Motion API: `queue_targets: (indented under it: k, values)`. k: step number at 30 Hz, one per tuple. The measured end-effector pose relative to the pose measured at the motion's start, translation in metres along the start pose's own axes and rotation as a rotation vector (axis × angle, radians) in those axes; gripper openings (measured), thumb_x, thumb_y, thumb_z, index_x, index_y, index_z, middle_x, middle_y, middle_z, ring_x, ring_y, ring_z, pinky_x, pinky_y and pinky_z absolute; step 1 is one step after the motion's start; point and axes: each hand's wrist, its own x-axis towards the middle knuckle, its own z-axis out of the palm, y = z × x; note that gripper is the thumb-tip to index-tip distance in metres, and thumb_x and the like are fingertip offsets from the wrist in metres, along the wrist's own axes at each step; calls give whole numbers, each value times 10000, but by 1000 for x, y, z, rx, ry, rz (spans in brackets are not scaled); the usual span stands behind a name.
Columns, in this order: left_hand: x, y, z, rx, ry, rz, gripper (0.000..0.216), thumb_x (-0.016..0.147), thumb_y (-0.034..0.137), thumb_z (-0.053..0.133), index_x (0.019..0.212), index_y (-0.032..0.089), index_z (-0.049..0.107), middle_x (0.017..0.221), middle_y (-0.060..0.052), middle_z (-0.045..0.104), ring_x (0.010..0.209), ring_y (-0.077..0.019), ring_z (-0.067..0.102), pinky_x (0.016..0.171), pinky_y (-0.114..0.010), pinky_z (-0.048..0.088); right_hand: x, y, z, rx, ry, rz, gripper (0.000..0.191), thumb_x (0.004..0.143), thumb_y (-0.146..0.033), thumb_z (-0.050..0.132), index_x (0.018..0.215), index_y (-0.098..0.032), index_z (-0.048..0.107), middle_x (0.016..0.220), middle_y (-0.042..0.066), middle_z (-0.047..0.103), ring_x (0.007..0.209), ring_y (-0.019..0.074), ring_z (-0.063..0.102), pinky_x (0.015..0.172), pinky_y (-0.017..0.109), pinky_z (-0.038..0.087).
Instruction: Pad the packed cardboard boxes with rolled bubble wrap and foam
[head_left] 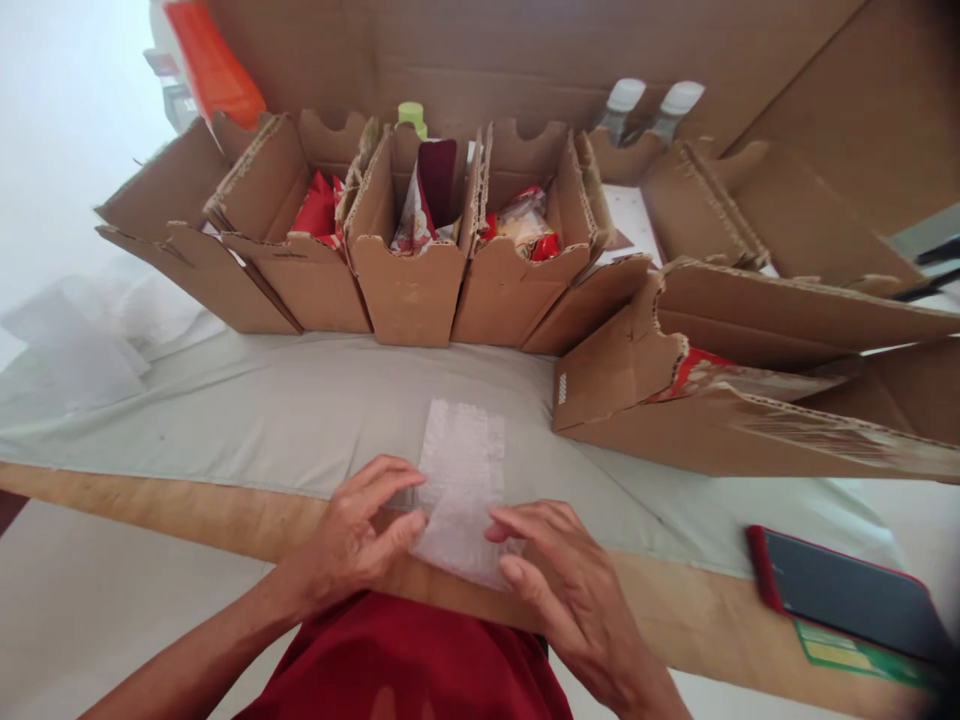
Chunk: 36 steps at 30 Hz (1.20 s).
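A clear plastic bag (461, 480) lies flat on the light cloth (262, 410) at the table's near edge. My left hand (360, 530) pinches the bag's left edge, thumb and fingers closed on it. My right hand (562, 580) rests on the bag's lower right part, fingers stretched out and pressing it down.
A row of open cardboard boxes (409, 260) with red snack packets stands behind the bag. A larger cardboard box (720, 400) lies at the right. A phone in a red case (847, 595) sits at the near right edge. Bottles (622, 105) stand at the back.
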Motion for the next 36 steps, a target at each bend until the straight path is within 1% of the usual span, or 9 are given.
queue_targets:
  k: [4,7,10,15,19,23,26,32,36]
  values:
    - [12,-3,-2,195,72,-118,237,950,274,543,1121,176,675,997,-82,667,785,-174,613,632,-264,502,2,13,3,-112,48,16,178,1019,-233,539,1142,-236,667,1009,46,749,938,208,685,822,362,522]
    - [38,-1,3,362,45,-190,243,902,327,613,1068,167,688,970,-81,645,778,-191,600,728,-316,507,8,20,21,-329,31,20,287,989,-321,569,1217,-179,669,1252,144,702,1127,312,642,893,473,512]
    - [62,4,11,371,7,-257,89,827,269,673,846,182,675,886,-63,621,846,-225,601,807,-346,482,10,10,34,-407,-9,13,200,961,-294,579,1051,-165,703,1378,186,630,1286,378,554,946,536,498]
    - [72,9,15,176,-62,-286,70,808,210,609,743,208,583,705,14,573,673,-157,538,696,-290,438,-12,-18,23,-76,-39,-188,148,978,-174,544,893,-221,655,1297,104,693,1191,247,648,982,423,527]
    - [67,12,9,-93,-110,-350,286,865,337,555,1095,171,589,804,-13,671,682,-150,607,653,-275,481,-17,9,4,142,160,249,137,979,-262,575,1070,-238,675,1085,79,754,951,205,726,798,338,598]
    - [67,14,7,-501,-199,-516,599,803,445,673,1291,114,574,896,-55,701,737,-166,624,689,-308,521,4,48,4,466,188,647,449,896,-438,614,1265,-183,608,1201,160,713,832,225,722,502,282,543]
    - [68,13,8,-620,-254,-530,453,757,461,749,1065,130,716,945,-66,716,795,-168,619,732,-304,503,21,55,9,645,140,702,519,844,-448,636,1282,-174,585,1196,165,697,778,199,695,428,235,468]
    - [71,9,16,-712,-232,-547,325,691,379,846,884,150,720,820,-12,687,748,-141,587,735,-278,443,27,55,5,655,122,728,528,811,-449,670,1257,-170,621,1045,118,711,575,131,589,369,216,364]
    - [73,9,16,-753,-212,-534,325,642,351,882,737,168,630,723,33,622,690,-109,536,685,-242,398,25,57,-2,622,134,698,451,804,-453,705,1177,-200,687,1083,105,723,742,171,659,518,261,502]
